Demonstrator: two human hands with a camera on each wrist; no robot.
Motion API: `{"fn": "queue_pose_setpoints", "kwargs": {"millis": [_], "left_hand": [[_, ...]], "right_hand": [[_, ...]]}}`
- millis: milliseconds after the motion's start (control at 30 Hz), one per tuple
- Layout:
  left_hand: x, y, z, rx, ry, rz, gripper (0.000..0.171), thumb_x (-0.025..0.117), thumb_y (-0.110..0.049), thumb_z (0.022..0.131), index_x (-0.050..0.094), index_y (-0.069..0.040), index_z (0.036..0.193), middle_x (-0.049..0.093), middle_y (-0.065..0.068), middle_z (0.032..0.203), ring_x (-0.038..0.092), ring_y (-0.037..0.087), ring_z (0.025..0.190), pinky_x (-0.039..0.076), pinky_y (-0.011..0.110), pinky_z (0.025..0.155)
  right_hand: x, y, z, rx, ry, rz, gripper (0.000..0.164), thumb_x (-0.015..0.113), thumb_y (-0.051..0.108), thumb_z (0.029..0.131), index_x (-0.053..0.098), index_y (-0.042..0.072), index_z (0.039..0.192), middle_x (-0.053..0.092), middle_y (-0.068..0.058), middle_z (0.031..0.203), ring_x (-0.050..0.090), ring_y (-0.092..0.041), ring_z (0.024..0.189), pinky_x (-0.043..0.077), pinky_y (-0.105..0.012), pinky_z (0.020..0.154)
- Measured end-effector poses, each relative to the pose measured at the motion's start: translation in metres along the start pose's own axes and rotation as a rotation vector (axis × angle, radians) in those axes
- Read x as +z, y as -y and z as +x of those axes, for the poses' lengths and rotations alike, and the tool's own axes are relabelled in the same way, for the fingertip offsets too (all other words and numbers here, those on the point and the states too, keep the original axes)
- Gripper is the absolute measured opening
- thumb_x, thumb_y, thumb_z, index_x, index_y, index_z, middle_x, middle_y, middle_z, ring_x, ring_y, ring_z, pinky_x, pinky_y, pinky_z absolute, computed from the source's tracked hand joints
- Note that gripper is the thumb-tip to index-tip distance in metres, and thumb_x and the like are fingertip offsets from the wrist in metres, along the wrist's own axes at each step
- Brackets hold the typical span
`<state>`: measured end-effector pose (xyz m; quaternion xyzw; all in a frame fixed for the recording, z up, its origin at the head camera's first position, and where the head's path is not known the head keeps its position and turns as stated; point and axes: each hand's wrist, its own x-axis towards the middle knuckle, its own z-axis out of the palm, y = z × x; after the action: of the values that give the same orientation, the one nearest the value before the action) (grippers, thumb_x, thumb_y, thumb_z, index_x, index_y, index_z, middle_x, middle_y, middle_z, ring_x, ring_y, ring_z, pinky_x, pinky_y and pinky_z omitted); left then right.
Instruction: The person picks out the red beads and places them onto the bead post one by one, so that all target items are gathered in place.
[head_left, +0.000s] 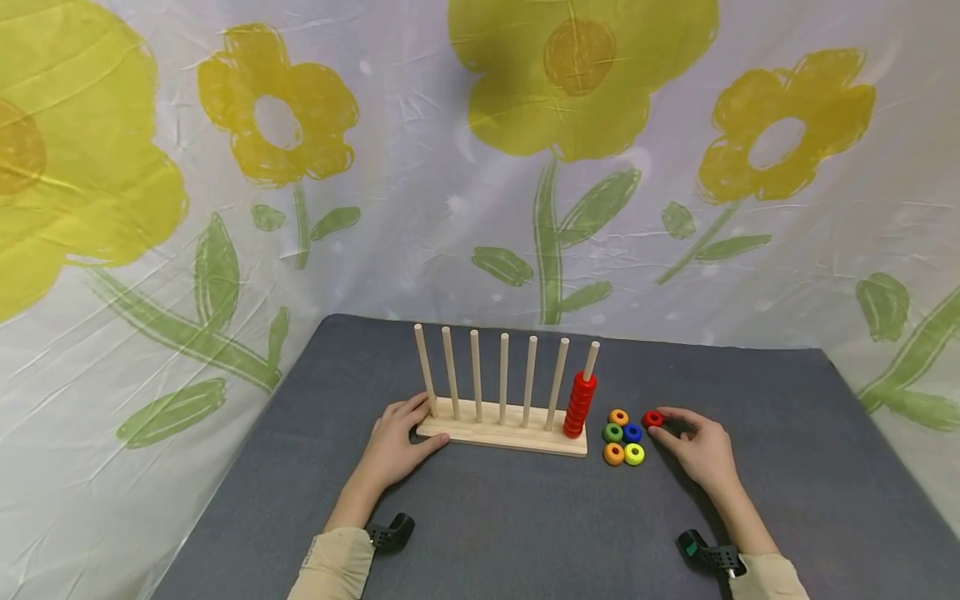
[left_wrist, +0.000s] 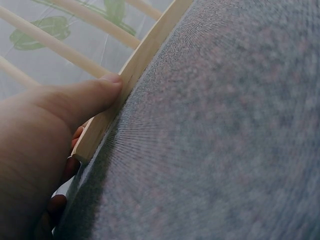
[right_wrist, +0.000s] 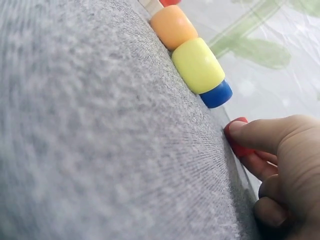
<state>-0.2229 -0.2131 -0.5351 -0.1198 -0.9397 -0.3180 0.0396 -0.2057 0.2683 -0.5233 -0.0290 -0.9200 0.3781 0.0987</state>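
A wooden peg stand (head_left: 487,425) with a row of upright pegs stands on the table. Red beads (head_left: 579,408) are stacked on its rightmost peg; the other pegs are bare. My left hand (head_left: 395,437) grips the left end of the base, thumb along the front edge and fingers round behind. In the left wrist view the thumb presses the base's edge (left_wrist: 131,70). At the right, my right hand (head_left: 701,446) pinches a single red bead (head_left: 652,419) between thumb and fingers, close over the cloth. That red bead (right_wrist: 240,145) is partly covered by the thumb in the right wrist view.
Between the stand and my right hand lie loose beads: a green one (head_left: 612,432), a blue one (head_left: 632,433), a yellow one (head_left: 633,454) and two orange ones, the nearer (head_left: 613,454) at front. Dark grey cloth (head_left: 510,525) covers the table. A flowered curtain (head_left: 420,208) hangs behind.
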Motion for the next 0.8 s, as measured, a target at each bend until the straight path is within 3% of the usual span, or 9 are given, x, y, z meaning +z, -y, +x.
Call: {"fn": "queue_pose_setpoints", "kwargs": {"millis": [200,400,600,733,800], "left_hand": [[0.000,-0.001,0.000,-0.004,-0.003,-0.001,0.071,0.080,-0.041,0.096,0.058,-0.004,0.153,0.047,0.014,0.164,0.043,0.042,0.146,0.034,0.069,0.115],[-0.001,-0.002,0.000,-0.008,0.000,-0.002,0.072,0.080,-0.041,0.096,0.057,-0.004,0.153,0.047,0.014,0.164,0.043,0.042,0.146,0.034,0.069,0.116],[-0.001,-0.002,0.000,-0.007,0.002,-0.001,0.072,0.080,-0.041,0.096,0.057,-0.004,0.153,0.047,0.014,0.164,0.043,0.041,0.146,0.034,0.068,0.116],[-0.001,-0.002,-0.001,-0.007,0.002,0.002,0.072,0.080,-0.041,0.096,0.057,-0.004,0.153,0.047,0.014,0.164,0.043,0.041,0.146,0.034,0.068,0.116],[-0.001,-0.002,-0.001,-0.010,0.006,0.001,0.072,0.080,-0.042,0.096,0.057,-0.004,0.154,0.046,0.014,0.164,0.042,0.042,0.147,0.033,0.068,0.116]], "right_hand": [[0.001,0.000,-0.001,-0.006,-0.015,-0.009,0.040,0.083,0.022,0.095,0.074,0.002,0.128,0.062,-0.002,0.077,0.029,-0.006,0.045,0.027,-0.025,0.044],[0.000,0.002,-0.001,-0.015,-0.015,0.006,0.039,0.082,0.020,0.095,0.074,0.002,0.128,0.063,-0.008,0.079,0.030,-0.006,0.046,0.028,-0.025,0.043],[-0.004,0.008,-0.002,-0.033,-0.023,0.041,0.039,0.082,0.022,0.096,0.074,0.002,0.128,0.068,-0.018,0.106,0.030,-0.005,0.046,0.030,-0.026,0.043],[-0.005,0.015,-0.002,-0.045,-0.022,0.060,0.040,0.082,0.023,0.096,0.073,0.003,0.130,0.068,-0.017,0.104,0.029,-0.005,0.046,0.031,-0.026,0.042],[-0.006,0.020,-0.002,-0.049,-0.020,0.067,0.040,0.082,0.023,0.096,0.073,0.004,0.131,0.067,-0.013,0.088,0.028,-0.005,0.044,0.031,-0.026,0.041]]}}
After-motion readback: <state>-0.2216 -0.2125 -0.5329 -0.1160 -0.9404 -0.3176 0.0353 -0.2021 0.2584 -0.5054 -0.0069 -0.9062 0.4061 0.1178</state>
